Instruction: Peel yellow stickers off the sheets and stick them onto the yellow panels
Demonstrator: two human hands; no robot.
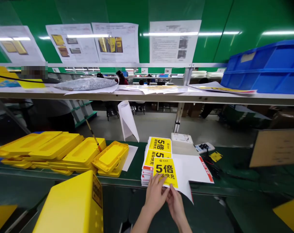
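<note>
Both my hands meet at the near edge of a green workbench (pixel 134 176), on a yellow printed label (pixel 165 171) with black characters. My left hand (pixel 155 193) pinches the label's lower left edge, fingers pressed on it. My right hand (pixel 175 202) grips the lower right corner, where a white backing sheet (pixel 192 170) with a red strip spreads out beneath. Behind the label lies a stack of the same yellow labels (pixel 158 149).
Stacked yellow plastic trays (pixel 64 152) cover the bench's left side, and a yellow box (pixel 74 205) stands close on my left. A blue crate (pixel 265 66) and a grey bag (pixel 86 84) rest on the upper shelf. A cardboard sheet (pixel 276 147) leans at right. People sit far behind.
</note>
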